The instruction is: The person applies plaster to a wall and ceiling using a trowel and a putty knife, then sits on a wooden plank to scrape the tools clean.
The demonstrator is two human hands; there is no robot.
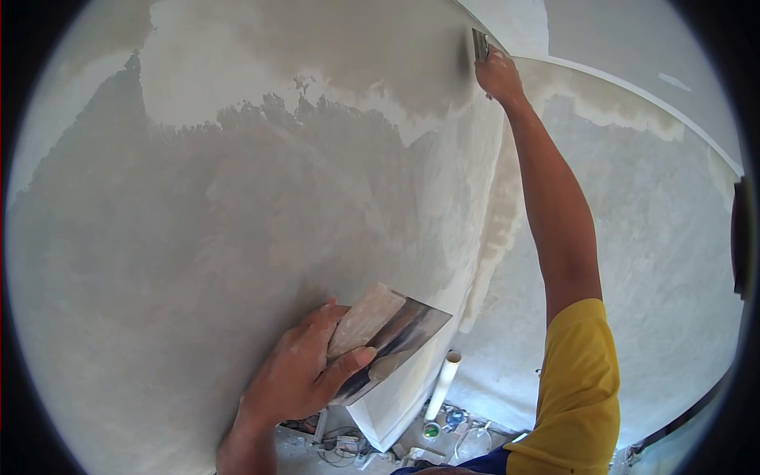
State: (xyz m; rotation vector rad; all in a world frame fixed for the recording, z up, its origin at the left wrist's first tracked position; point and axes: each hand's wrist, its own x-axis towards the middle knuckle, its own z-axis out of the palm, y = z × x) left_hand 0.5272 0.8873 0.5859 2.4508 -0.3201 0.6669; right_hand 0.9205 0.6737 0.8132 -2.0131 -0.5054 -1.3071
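Low in the view, my left hand (297, 368) grips a wide metal trowel (408, 324) by its pale, plaster-crusted handle, thumb over the front. A small lump of wet plaster (385, 366) lies on the blade. My right arm reaches up to the top corner, where my right hand (499, 75) is closed around a metal putty knife (480, 45) whose blade is near the wall just below the ceiling edge. The wall (237, 206) is grey, with lighter and damp-looking plaster patches along its upper part.
A vertical wall corner runs down beneath my right arm. Below stand a white tube (443, 385) and a floor (467, 435) cluttered with cables, a green-and-white roll (431, 431) and other small items. A dark object (742, 237) is at the right edge.
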